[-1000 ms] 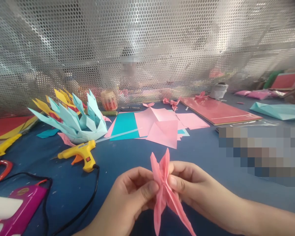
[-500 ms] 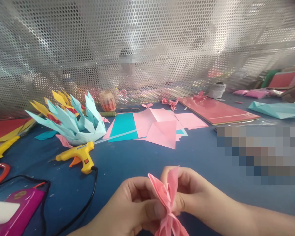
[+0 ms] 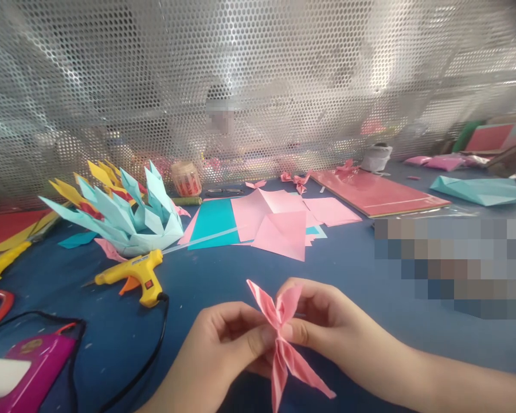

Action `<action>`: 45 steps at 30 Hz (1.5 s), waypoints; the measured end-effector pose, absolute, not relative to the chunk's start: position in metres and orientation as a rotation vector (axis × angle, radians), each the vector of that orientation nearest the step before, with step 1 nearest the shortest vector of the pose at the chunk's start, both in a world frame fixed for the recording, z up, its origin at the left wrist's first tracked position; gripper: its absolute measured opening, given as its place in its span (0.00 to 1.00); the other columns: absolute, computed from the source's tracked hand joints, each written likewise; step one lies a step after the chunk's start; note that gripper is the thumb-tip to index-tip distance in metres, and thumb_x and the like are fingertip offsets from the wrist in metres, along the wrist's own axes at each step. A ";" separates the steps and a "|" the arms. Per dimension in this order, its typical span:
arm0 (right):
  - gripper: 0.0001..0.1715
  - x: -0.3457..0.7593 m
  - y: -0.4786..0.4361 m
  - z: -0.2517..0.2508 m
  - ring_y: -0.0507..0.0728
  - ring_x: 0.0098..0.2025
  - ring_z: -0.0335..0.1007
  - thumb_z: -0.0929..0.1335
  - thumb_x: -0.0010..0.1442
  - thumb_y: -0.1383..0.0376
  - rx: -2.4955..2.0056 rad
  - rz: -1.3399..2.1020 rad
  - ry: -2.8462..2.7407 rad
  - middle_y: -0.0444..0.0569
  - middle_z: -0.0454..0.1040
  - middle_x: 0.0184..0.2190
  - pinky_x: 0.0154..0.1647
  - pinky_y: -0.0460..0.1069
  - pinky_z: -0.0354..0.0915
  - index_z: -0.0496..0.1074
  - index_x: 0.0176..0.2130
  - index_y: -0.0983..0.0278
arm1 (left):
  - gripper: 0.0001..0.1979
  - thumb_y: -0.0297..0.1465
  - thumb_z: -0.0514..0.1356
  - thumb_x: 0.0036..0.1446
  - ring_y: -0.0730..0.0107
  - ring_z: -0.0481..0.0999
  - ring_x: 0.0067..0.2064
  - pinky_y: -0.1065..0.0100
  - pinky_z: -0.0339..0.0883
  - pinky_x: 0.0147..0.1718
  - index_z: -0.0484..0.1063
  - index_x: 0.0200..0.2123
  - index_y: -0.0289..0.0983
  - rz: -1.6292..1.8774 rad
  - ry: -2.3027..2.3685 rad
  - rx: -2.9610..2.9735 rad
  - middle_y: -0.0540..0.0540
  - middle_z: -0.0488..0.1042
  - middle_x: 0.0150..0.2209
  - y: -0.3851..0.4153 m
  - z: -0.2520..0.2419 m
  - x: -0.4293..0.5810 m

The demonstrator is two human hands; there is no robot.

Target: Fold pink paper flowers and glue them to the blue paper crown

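A pink folded paper flower [image 3: 279,330] with pointed petals is pinched at its narrow centre by both hands, above the blue table. My left hand [image 3: 232,338] is closed on its left side, the thumb pressed against the middle. From the right, my right hand [image 3: 327,321] grips the same middle between thumb and fingers. Two petals point up and two hang downward. Beyond the hands lie pink paper squares [image 3: 279,235] over a teal sheet [image 3: 215,221]. A yellow glue gun [image 3: 133,275] with a glue stick in its back lies to the left.
Behind the glue gun stands a light-blue folded paper piece [image 3: 150,235] with tall points. Red-handled scissors [image 3: 0,310], a magenta tool [image 3: 38,373] and a black cord [image 3: 161,344] are at left. A red board [image 3: 382,192] lies at back right, before a perforated metal screen [image 3: 284,69].
Both hands have raised the paper flower slightly and shifted it left. Its lower petals now show fully, spread apart. The table items have kept their places.
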State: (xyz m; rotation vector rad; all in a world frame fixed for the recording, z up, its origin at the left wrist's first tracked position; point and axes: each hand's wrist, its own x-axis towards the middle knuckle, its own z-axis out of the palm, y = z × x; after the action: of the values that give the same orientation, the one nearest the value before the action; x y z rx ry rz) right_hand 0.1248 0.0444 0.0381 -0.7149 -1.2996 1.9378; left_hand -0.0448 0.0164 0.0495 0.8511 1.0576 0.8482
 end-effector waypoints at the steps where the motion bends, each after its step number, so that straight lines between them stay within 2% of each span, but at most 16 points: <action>1: 0.12 0.125 0.045 0.038 0.46 0.29 0.64 0.75 0.51 0.66 -0.722 1.920 -1.307 0.39 0.71 0.26 0.31 0.41 0.62 0.68 0.29 0.66 | 0.11 0.37 0.69 0.45 0.72 0.77 0.26 0.74 0.72 0.28 0.78 0.27 0.34 0.869 1.073 0.861 0.49 0.78 0.23 0.017 0.050 -0.045; 5: 0.11 0.125 0.048 0.040 0.46 0.28 0.64 0.75 0.51 0.67 -0.736 1.878 -1.327 0.38 0.70 0.25 0.30 0.40 0.62 0.68 0.29 0.65 | 0.08 0.35 0.69 0.46 0.73 0.78 0.26 0.74 0.73 0.30 0.81 0.29 0.36 0.923 1.071 0.866 0.49 0.80 0.24 0.017 0.049 -0.043; 9: 0.10 0.127 0.052 0.039 0.45 0.27 0.65 0.74 0.53 0.65 -0.737 1.863 -1.336 0.38 0.70 0.25 0.30 0.41 0.62 0.68 0.28 0.65 | 0.04 0.29 0.68 0.46 0.73 0.80 0.31 0.78 0.71 0.32 0.81 0.30 0.39 0.976 1.098 0.966 0.51 0.82 0.27 0.015 0.051 -0.043; 14: 0.11 0.128 0.055 0.038 0.48 0.27 0.70 0.74 0.51 0.64 -0.740 1.897 -1.314 0.40 0.72 0.24 0.32 0.44 0.65 0.69 0.28 0.65 | 0.07 0.26 0.63 0.50 0.71 0.80 0.34 0.78 0.72 0.34 0.81 0.30 0.41 0.923 1.190 1.238 0.52 0.82 0.30 0.017 0.051 -0.045; 17: 0.10 0.128 0.055 0.037 0.50 0.28 0.72 0.74 0.52 0.64 -0.727 1.936 -1.314 0.41 0.74 0.24 0.33 0.45 0.66 0.69 0.29 0.65 | 0.07 0.26 0.61 0.50 0.72 0.80 0.31 0.78 0.73 0.31 0.80 0.27 0.39 0.948 1.245 1.450 0.51 0.81 0.28 0.017 0.047 -0.047; 21: 0.11 0.128 0.054 0.037 0.45 0.26 0.68 0.75 0.51 0.67 -0.746 1.918 -1.320 0.39 0.73 0.23 0.29 0.40 0.62 0.68 0.28 0.66 | 0.07 0.23 0.59 0.46 0.76 0.77 0.22 0.79 0.71 0.24 0.75 0.22 0.39 1.103 1.320 1.714 0.54 0.78 0.23 0.013 0.041 -0.047; 23: 0.13 0.127 0.053 0.037 0.45 0.26 0.68 0.74 0.52 0.67 -0.704 1.926 -1.304 0.38 0.73 0.23 0.29 0.40 0.63 0.65 0.29 0.65 | 0.08 0.22 0.59 0.46 0.79 0.76 0.22 0.82 0.69 0.24 0.74 0.25 0.41 1.160 1.345 1.857 0.58 0.78 0.22 0.011 0.040 -0.048; 26: 0.16 0.127 0.051 0.037 0.45 0.26 0.69 0.73 0.55 0.66 -0.650 1.889 -1.282 0.36 0.72 0.25 0.28 0.40 0.63 0.60 0.35 0.61 | 0.15 0.21 0.59 0.48 0.82 0.78 0.26 0.84 0.69 0.29 0.71 0.38 0.45 1.203 1.352 2.081 0.61 0.78 0.26 0.010 0.039 -0.051; 29: 0.13 0.129 0.049 0.036 0.46 0.28 0.71 0.71 0.57 0.67 -0.668 1.769 -1.391 0.36 0.72 0.27 0.29 0.41 0.65 0.61 0.37 0.60 | 0.19 0.20 0.58 0.51 0.84 0.78 0.31 0.85 0.67 0.35 0.69 0.43 0.47 1.151 1.321 2.302 0.60 0.79 0.32 0.012 0.040 -0.055; 32: 0.07 0.133 0.051 0.034 0.49 0.31 0.73 0.70 0.58 0.68 -0.807 1.531 -1.649 0.40 0.73 0.28 0.34 0.44 0.67 0.66 0.32 0.62 | 0.14 0.19 0.59 0.53 0.83 0.77 0.33 0.85 0.66 0.36 0.73 0.38 0.43 1.130 1.288 2.346 0.57 0.78 0.32 0.016 0.042 -0.057; 35: 0.09 0.136 0.056 0.032 0.51 0.34 0.71 0.72 0.54 0.69 -0.964 1.169 -1.963 0.44 0.73 0.31 0.36 0.46 0.67 0.68 0.26 0.63 | 0.11 0.20 0.58 0.54 0.80 0.76 0.30 0.82 0.66 0.30 0.75 0.33 0.40 1.004 1.277 2.323 0.55 0.77 0.30 0.020 0.040 -0.060; 38: 0.09 0.137 0.059 0.030 0.51 0.33 0.69 0.73 0.52 0.71 -0.999 1.028 -2.087 0.44 0.71 0.31 0.34 0.46 0.66 0.69 0.25 0.63 | 0.11 0.21 0.56 0.55 0.77 0.75 0.30 0.78 0.66 0.30 0.76 0.32 0.41 0.828 1.294 2.236 0.54 0.77 0.30 0.023 0.040 -0.062; 41: 0.06 0.136 0.059 0.030 0.51 0.32 0.69 0.72 0.53 0.71 -1.010 1.017 -2.116 0.43 0.71 0.30 0.34 0.45 0.66 0.71 0.28 0.62 | 0.15 0.21 0.56 0.54 0.74 0.76 0.34 0.74 0.67 0.35 0.75 0.39 0.44 0.691 1.292 2.116 0.54 0.78 0.34 0.026 0.044 -0.062; 45: 0.06 0.137 0.057 0.032 0.53 0.33 0.69 0.72 0.54 0.70 -1.027 0.974 -2.152 0.43 0.72 0.29 0.35 0.47 0.67 0.71 0.29 0.62 | 0.30 0.18 0.54 0.49 0.72 0.75 0.38 0.72 0.68 0.40 0.66 0.53 0.49 0.528 1.219 2.036 0.55 0.76 0.38 0.027 0.054 -0.062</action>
State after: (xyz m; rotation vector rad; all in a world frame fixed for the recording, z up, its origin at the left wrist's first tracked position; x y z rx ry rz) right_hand 0.1366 0.0566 0.0324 -1.0274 -2.1518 0.9744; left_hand -0.0618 0.0270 0.0543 2.0358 1.2194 0.5285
